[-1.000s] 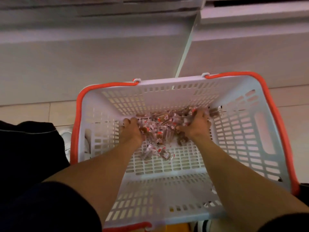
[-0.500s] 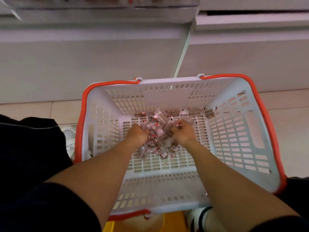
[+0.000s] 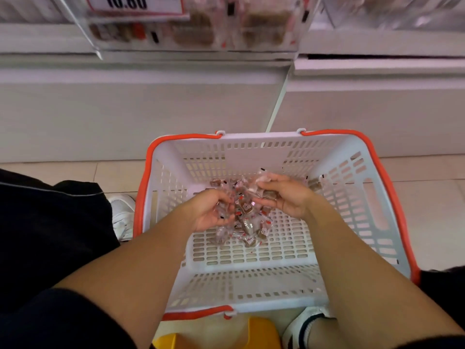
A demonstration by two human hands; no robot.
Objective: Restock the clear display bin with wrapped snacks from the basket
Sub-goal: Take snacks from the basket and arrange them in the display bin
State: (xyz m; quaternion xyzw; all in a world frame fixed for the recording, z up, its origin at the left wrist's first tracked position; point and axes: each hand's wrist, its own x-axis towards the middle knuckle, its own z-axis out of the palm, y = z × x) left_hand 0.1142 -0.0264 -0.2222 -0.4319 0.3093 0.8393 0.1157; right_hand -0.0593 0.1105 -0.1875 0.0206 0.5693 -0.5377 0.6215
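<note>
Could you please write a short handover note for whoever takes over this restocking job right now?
Left hand: cupped, palm up, holding wrapped snacks over the basket.
Right hand: fingers curled round a few more snacks, also above the basket.
Several snacks lie loose on the basket floor; the basket stands on the floor in front of the shelf.
The clear display bin is overhead, blurred, already holding some product.
Done: a double handful scooped up.
Left: lift it into the bin, then collect the remaining loose snacks.
</note>
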